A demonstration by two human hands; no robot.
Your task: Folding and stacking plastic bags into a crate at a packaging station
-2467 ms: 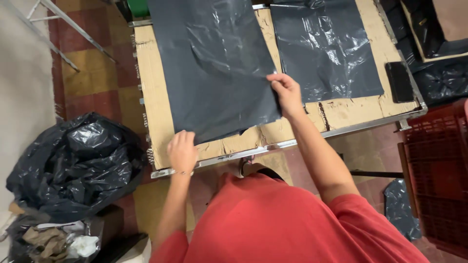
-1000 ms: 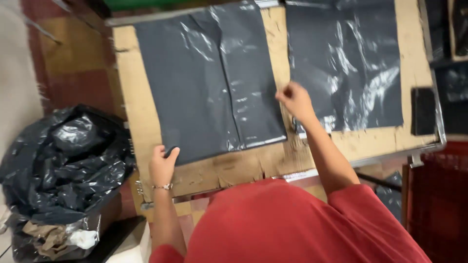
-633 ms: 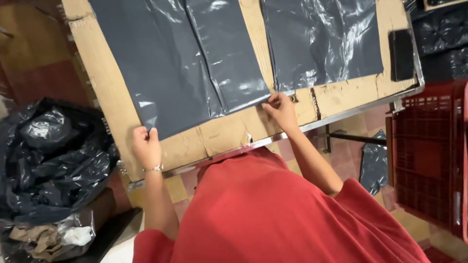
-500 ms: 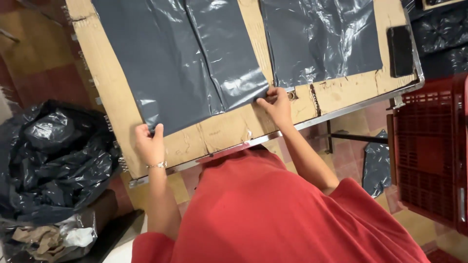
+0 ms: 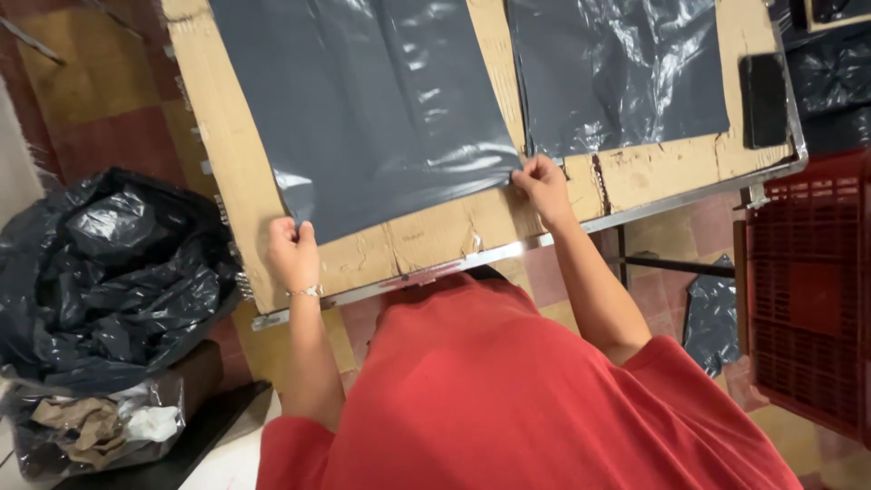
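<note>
Both hands pinch the near corners of the grey plastic bag (image 5: 381, 118): left hand (image 5: 292, 251) at the left corner, right hand (image 5: 542, 184) at the right, fingers closed on the film. Bag lies flat on the cardboard-topped bench (image 5: 435, 240), near edge, beside a second grey bag (image 5: 617, 73). Looks like the squaring-up step; next move calls for even tension at both corners.

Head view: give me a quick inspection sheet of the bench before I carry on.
Surface: cardboard-covered table, torn along the near edge.
Job's things: grey plastic sheet lying flat.
Clutter: second grey sheet to the right; dark flat object at the right edge.
Grippers: left hand and right hand each pinch a near corner of the grey plastic sheet.
Cables: nothing seen.
Surroundings: black bag heap on the left; red crate on the right; tiled floor.
</note>
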